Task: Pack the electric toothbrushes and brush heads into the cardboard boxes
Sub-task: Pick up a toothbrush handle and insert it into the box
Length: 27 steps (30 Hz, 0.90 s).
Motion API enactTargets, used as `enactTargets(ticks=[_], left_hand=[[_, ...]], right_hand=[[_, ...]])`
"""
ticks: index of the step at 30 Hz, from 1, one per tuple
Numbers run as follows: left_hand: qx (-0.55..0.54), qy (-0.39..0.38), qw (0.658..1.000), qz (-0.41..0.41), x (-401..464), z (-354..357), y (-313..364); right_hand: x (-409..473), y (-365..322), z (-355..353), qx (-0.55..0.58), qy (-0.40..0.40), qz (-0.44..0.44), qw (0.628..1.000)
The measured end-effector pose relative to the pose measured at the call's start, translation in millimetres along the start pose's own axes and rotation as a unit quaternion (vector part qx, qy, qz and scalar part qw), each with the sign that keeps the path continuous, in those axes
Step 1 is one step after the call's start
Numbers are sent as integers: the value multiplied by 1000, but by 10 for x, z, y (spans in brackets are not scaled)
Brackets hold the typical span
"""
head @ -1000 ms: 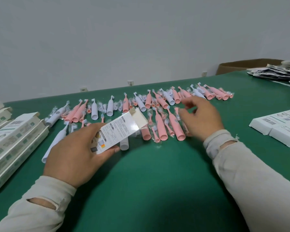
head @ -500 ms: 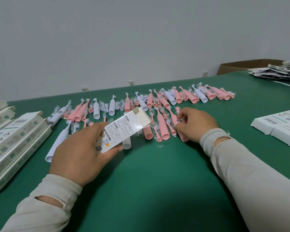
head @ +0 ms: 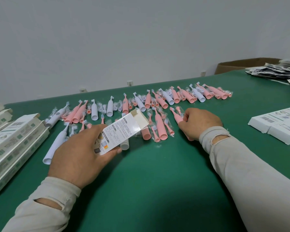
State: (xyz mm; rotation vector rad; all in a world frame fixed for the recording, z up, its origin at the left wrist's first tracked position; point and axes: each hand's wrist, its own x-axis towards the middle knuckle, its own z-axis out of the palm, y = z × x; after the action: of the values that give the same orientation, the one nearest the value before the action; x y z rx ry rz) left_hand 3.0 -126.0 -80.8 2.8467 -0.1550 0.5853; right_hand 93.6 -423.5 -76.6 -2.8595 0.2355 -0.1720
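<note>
Left grip (head: 80,154) clamped on open box (head: 122,129), right grip (head: 199,122) pinching pink toothbrush (head: 177,117), more toothbrushes (head: 161,128) between them on table (head: 157,181), boxes (head: 15,139) left.

Two bare hands, left hand (head: 77,156) and right hand (head: 201,122), no gloves, rings or watch in sight. Long pale beige sleeves, left sleeve (head: 45,206) and right sleeve (head: 251,178), of soft wrinkled cloth, snug at the wrists. Near each cuff a torn slit with frayed edges, open over the wrist beneath.
</note>
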Motion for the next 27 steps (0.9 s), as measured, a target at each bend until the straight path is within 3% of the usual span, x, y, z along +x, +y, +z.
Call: enactTargets(ticks=[8,10,11,12,13,15,16,18,27], left_hand=[[-8,-11,1000,3,-11,5,-16],[-8,-5,1000,4,-11,3,-23],[-8,-4,1000,4,-10,3,-28],[-8,-3,1000,4,-8,4,-31],[-8,-2,1000,4,-7,3,-33],[-7,-3,1000,6,-3,4,-29],[-4,-6,1000,7,-2,5,-27],[3,-8,1000,8,-1,6,-32],[-6,10,1000,15,-1,-7,-44]], right_hand=[[-28,-75,0,-56,45,12,997],[-41,-72,-59,9,84,20,996],[-65,-80,-85,98,103,15,990],[-103,-87,-109,237,115,5,965],[-150,-99,-130,399,106,-7,911],[-288,-167,-166,640,25,-36,767],[-351,-205,-162,705,-21,-58,706],[-419,-289,-137,746,-74,-88,656],[-436,-361,-42,701,-50,-128,700]])
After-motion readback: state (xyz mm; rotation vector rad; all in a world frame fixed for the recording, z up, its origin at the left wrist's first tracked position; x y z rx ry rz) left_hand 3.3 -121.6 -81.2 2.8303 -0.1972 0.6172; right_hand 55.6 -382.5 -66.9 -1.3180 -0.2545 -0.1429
